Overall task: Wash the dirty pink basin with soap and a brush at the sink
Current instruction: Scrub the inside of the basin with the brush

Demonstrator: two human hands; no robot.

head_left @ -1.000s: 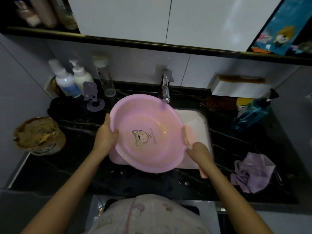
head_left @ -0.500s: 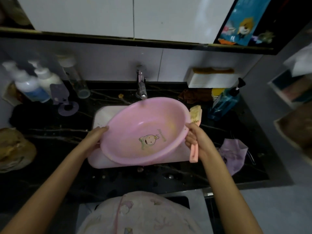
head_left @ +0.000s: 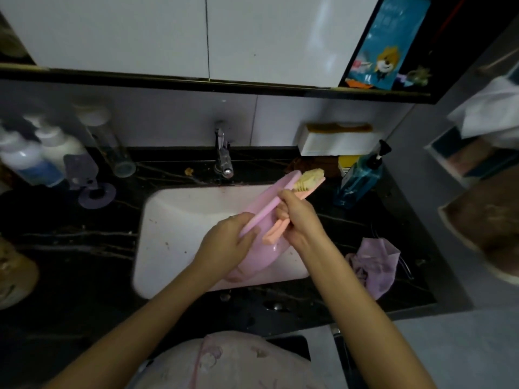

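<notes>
We see the pink basin (head_left: 259, 258) stood up on its edge over the white sink (head_left: 174, 220). Its rim faces us as a thin slanted line and its rounded outer wall dips into the sink's right half; we cannot see its inside. The left hand (head_left: 224, 245) grips the near end of the rim, fingers curled over it. The right hand (head_left: 300, 217) is wrapped round the peach handle of the brush (head_left: 309, 179), which lies along the rim on its right side. The yellowish bristle head juts past the rim's far end, and the handle's butt pokes out below the fist. The bare sink floor shows scattered dark specks.

On the right stands a blue pump bottle (head_left: 359, 178) with blue liquid in it, just in front of a yellow box (head_left: 346, 161). On the left are two white bottles (head_left: 28, 161), blurred, and a clear bottle (head_left: 112, 147) whose contents we cannot make out.

The tabletop (head_left: 84, 262) is black stone with pale veins. A chrome faucet (head_left: 223, 153) rises behind the sink, a purple holder (head_left: 90, 182) sits left of it, and a crumpled lilac cloth (head_left: 373, 265) lies on the right. A white wall box (head_left: 337, 143) carries a brown comb (head_left: 338, 127) on top. Above hang white cabinet doors (head_left: 196, 32), with a blue cartoon packet (head_left: 384, 43) beside them.
</notes>
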